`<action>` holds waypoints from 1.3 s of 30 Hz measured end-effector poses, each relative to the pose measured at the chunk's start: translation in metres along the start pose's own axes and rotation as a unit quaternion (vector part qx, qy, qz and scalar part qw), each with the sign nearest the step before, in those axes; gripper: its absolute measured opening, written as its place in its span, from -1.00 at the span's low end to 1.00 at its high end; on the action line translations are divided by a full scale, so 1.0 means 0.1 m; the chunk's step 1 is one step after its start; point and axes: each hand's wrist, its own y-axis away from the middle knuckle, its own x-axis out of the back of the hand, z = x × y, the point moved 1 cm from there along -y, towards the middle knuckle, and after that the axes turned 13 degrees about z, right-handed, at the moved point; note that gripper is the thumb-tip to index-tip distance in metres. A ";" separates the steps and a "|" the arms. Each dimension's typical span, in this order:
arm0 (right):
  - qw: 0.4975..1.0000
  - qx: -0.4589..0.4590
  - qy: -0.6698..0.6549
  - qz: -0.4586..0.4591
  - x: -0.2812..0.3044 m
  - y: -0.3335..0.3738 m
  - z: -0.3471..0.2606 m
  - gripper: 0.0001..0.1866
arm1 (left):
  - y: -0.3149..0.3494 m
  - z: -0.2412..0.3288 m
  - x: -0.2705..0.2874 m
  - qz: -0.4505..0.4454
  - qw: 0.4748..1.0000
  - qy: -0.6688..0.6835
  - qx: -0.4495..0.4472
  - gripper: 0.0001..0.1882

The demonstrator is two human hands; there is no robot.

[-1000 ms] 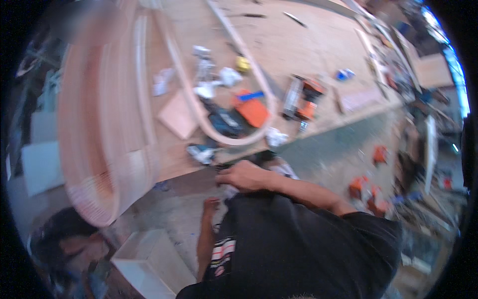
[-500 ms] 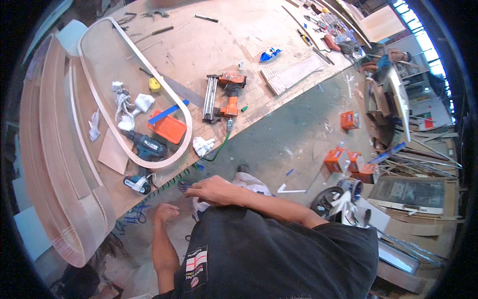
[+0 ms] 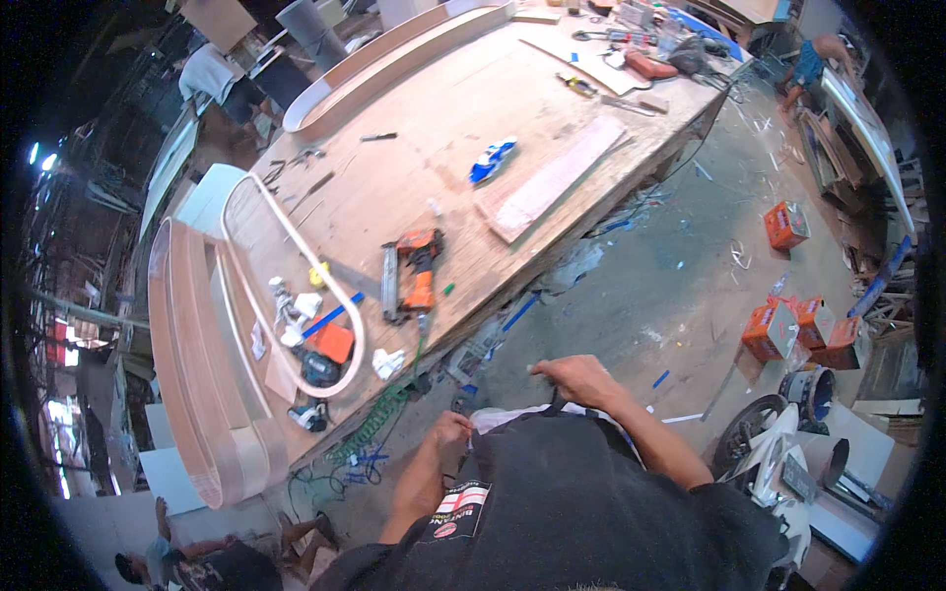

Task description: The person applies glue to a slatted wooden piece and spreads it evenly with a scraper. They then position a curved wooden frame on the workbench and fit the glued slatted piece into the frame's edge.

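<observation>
Both my hands are at the front of my black shirt (image 3: 591,473), beside the workbench (image 3: 394,187). My right hand (image 3: 579,379) is closed on a pulled-up bit of the shirt's hem. Lower and to the left, my left hand (image 3: 451,427) is curled closed at the shirt's other side, where dark cloth meets its fingers. White patterned cloth (image 3: 503,418) shows between them. No tool is in either hand. Nearest on the bench lie an orange nail gun (image 3: 419,271) with a green air hose (image 3: 374,419) and a teal cordless drill (image 3: 320,369).
A long rounded frame (image 3: 355,320) and curved wooden shell (image 3: 182,364) occupy the bench's left end. A pale board (image 3: 557,177) lies near its edge. Orange boxes (image 3: 769,330) and a motorbike (image 3: 764,443) stand right. Co-workers are at lower left (image 3: 236,561), upper left and upper right.
My view has shifted, showing more of the bench's far end and the co-workers at left. My hands have moved apart, the right one now at the shirt's hem.
</observation>
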 end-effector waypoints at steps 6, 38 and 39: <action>0.971 -0.142 0.044 0.189 0.84 0.80 0.91 -0.79 | -0.74 1.01 -0.13 -0.039 0.997 0.056 -0.034 -0.84; 0.991 0.020 -0.135 -0.004 2.56 -3.21 2.82 -0.51 | -1.52 2.61 -1.21 0.261 0.937 0.167 0.159 -0.78; 0.989 0.052 -0.134 -0.033 2.45 -3.40 2.76 -0.52 | -1.27 2.49 -1.22 0.304 0.908 0.216 0.191 -0.80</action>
